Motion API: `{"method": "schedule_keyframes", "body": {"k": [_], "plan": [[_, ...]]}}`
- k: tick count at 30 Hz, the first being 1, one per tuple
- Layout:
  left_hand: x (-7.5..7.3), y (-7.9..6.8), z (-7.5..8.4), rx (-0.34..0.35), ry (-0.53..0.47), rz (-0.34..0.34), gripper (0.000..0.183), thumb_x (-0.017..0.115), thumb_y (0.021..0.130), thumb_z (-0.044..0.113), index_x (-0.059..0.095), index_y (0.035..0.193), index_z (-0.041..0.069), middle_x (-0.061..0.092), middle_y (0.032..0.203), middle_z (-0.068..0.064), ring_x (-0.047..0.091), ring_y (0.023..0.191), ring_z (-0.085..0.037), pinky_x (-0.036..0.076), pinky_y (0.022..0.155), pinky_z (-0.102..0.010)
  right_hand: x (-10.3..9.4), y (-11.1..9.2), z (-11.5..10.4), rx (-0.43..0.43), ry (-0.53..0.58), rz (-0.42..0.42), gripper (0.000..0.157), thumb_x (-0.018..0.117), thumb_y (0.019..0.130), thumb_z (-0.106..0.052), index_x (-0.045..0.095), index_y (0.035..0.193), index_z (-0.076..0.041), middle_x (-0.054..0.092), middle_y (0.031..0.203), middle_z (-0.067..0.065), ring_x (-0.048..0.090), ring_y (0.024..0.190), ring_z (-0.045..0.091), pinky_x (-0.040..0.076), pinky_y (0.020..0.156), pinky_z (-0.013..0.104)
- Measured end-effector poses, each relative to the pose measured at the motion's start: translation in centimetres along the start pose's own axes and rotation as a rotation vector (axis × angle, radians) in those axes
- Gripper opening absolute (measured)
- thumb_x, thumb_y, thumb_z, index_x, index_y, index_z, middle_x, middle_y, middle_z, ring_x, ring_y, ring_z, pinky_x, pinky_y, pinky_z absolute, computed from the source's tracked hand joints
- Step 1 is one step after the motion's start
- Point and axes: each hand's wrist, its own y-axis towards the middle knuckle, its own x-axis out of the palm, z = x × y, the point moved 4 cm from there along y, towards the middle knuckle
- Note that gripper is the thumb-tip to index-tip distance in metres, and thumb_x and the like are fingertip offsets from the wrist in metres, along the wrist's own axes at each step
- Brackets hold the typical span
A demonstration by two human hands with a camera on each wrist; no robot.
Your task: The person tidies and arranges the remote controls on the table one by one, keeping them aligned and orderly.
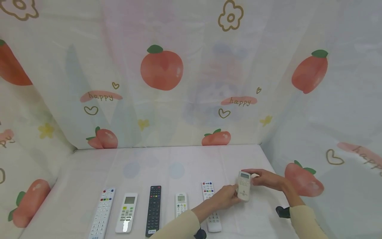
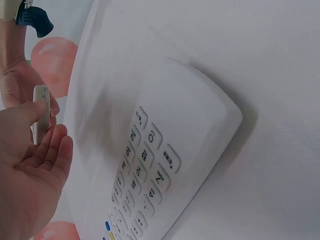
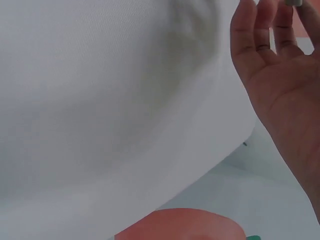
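A small cream remote control (image 1: 244, 191) with a grey display at its top is held up over the right part of the white table. My left hand (image 1: 224, 198) grips its lower left side; in the left wrist view the thumb lies along the remote (image 2: 42, 93) and the fingers are behind. From the right, my right hand (image 1: 270, 179) pinches the upper part, index finger over the top edge and thumb at the side. Only a corner of the remote (image 3: 294, 2) shows in the right wrist view. Below the left hand lies a long white remote (image 1: 214, 223).
To the left, a row holds a white remote (image 1: 102, 212), a white remote with a display (image 1: 126, 212), a black remote (image 1: 153, 210) and a small white remote (image 1: 181, 203), partly behind the left sleeve. Fruit-printed cloth (image 1: 185, 109) encloses the table's back and sides.
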Motion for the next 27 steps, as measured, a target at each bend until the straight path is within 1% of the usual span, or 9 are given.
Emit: {"method": "schedule_keyframes", "body": {"k": [2, 4, 6, 11, 18, 22, 27], "plan": [[0.0, -0.2, 0.0, -0.002, -0.008, -0.003, 0.044, 0.062, 0.087, 0.023, 0.048, 0.128, 0.015, 0.058, 0.088, 0.014, 0.052, 0.071, 0.005, 0.044, 0.06, -0.012, 0.0, -0.2, 0.0, 0.023, -0.022, -0.008, 0.055, 0.059, 0.089, -0.018, 0.04, 0.14, -0.021, 0.039, 0.137, 0.011, 0.041, 0.116, 0.026, 0.034, 0.094, 0.05], [0.0, -0.4, -0.1, -0.005, -0.01, 0.001, 0.043, 0.063, 0.087, 0.023, 0.049, 0.127, 0.015, 0.057, 0.085, 0.015, 0.052, 0.07, 0.005, 0.044, 0.06, -0.012, 0.2, -0.4, -0.1, 0.035, -0.026, -0.012, 0.055, 0.059, 0.088, -0.017, 0.04, 0.14, -0.022, 0.037, 0.138, 0.012, 0.041, 0.114, 0.027, 0.035, 0.093, 0.05], [0.1, -0.5, -0.3, -0.011, -0.021, 0.01, 0.042, 0.064, 0.086, 0.022, 0.05, 0.125, 0.015, 0.056, 0.082, 0.015, 0.051, 0.069, 0.004, 0.044, 0.059, -0.012, 0.3, -0.4, -0.3, 0.034, -0.034, -0.009, 0.056, 0.06, 0.088, -0.016, 0.041, 0.14, -0.022, 0.036, 0.138, 0.013, 0.043, 0.111, 0.028, 0.037, 0.091, 0.05], [0.3, -0.7, -0.3, -0.026, -0.068, 0.035, 0.041, 0.066, 0.084, 0.02, 0.052, 0.122, 0.012, 0.055, 0.08, 0.015, 0.052, 0.067, 0.004, 0.045, 0.058, -0.013, 0.7, -0.4, -0.8, 0.014, -0.066, 0.01, 0.057, 0.063, 0.086, -0.016, 0.042, 0.139, -0.019, 0.041, 0.133, 0.013, 0.046, 0.102, 0.028, 0.039, 0.086, 0.048], [0.6, -1.5, 0.0, -0.11, -0.126, 0.063, 0.047, 0.069, 0.082, 0.023, 0.051, 0.124, 0.016, 0.057, 0.078, 0.015, 0.052, 0.065, 0.003, 0.045, 0.057, -0.015, 1.1, -0.4, -1.5, -0.005, -0.094, 0.012, 0.057, 0.065, 0.083, -0.013, 0.046, 0.136, -0.018, 0.044, 0.131, 0.01, 0.043, 0.1, 0.03, 0.039, 0.079, 0.044], [0.9, -2.0, 0.2, -0.139, -0.133, 0.099, 0.051, 0.072, 0.079, 0.022, 0.051, 0.125, 0.016, 0.059, 0.075, 0.014, 0.052, 0.062, 0.003, 0.044, 0.054, -0.015, 1.7, -0.5, -2.1, -0.014, -0.115, 0.025, 0.056, 0.067, 0.08, -0.012, 0.05, 0.134, -0.016, 0.044, 0.131, 0.01, 0.04, 0.102, 0.032, 0.039, 0.077, 0.041], [1.7, -2.5, 0.4, -0.175, -0.179, 0.124, 0.061, 0.074, 0.077, 0.021, 0.046, 0.131, 0.016, 0.061, 0.072, 0.013, 0.054, 0.06, 0.002, 0.045, 0.053, -0.016, 2.4, -0.3, -2.5, -0.015, -0.167, 0.029, 0.056, 0.068, 0.078, -0.01, 0.053, 0.131, -0.017, 0.045, 0.13, 0.009, 0.039, 0.103, 0.032, 0.039, 0.076, 0.039]]}}
